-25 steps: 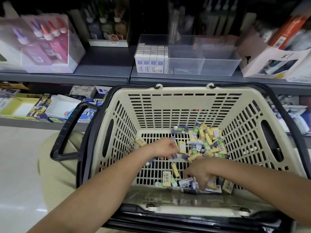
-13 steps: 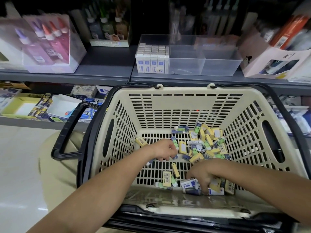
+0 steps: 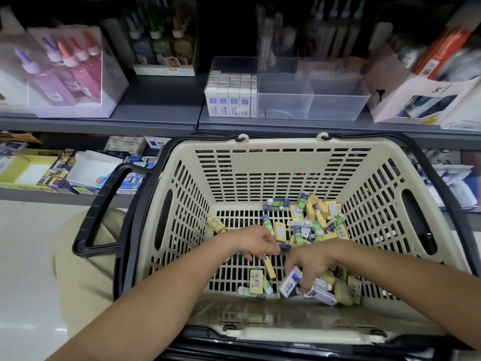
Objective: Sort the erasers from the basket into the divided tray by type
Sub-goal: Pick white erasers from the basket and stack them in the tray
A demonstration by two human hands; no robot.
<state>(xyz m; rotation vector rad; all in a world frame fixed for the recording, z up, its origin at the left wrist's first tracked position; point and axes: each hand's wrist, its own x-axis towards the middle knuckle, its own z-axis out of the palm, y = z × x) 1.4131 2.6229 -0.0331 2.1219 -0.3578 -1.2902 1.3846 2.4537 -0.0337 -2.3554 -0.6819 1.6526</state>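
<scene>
The grip of the right hand (image 3: 309,261) was clamped on a white-and-blue eraser (image 3: 291,281) at the near right of the basket (image 3: 281,165); whether the left hand (image 3: 256,239), mid-basket, held anything I could not tell; crowding yellow erasers (image 3: 343,292) could be dragged along, mixing types; beyond the basket, the divided tray (image 3: 335,105) held white-and-blue ones in its left compartment.

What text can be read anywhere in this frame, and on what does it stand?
"51", handwritten, uncertain: cardboard box, right of the tray.
Erasers in the basket: barcodes and print too small to read.
White packs in the tray: blue labels blurred.
Bottles: labels blurred.
</scene>
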